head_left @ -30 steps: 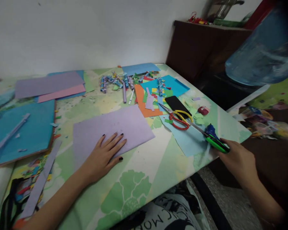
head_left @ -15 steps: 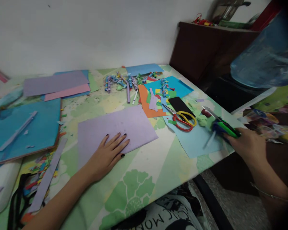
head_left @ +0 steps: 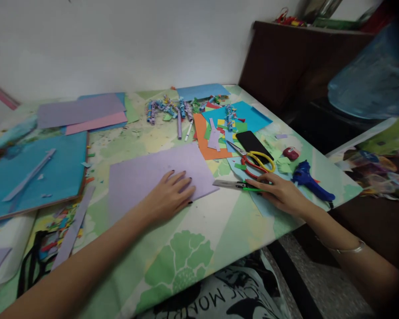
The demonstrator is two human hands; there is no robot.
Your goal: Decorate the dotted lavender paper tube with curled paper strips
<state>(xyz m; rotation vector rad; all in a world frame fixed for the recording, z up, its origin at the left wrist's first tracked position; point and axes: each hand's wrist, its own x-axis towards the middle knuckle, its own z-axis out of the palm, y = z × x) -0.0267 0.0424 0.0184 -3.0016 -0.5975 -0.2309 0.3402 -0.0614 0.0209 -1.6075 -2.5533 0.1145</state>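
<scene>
My left hand [head_left: 173,195] lies with fingers spread on a sheet of purple paper [head_left: 153,170], pressing near its front edge. Over the light blue paper, my right hand [head_left: 275,192] is closed around the green and black handle of a utility knife [head_left: 231,184]. The knife's blade points left and lies at the right corner of the purple sheet. Just beyond my right hand are scissors [head_left: 261,161] with red and yellow handles and a black phone [head_left: 252,144]. A blue glue gun [head_left: 310,181] rests to the right of it.
Rolled paper pieces [head_left: 169,108] and an orange sheet [head_left: 204,141] lie toward the back. A blue-covered board [head_left: 63,173] with a purple strip is at the left, above many paper scraps. A dark red round object [head_left: 291,153] sits near the right edge.
My right hand has moved left with the knife, from beside the glue gun to the purple sheet's corner. My left hand has shifted slightly right and up on the paper.
</scene>
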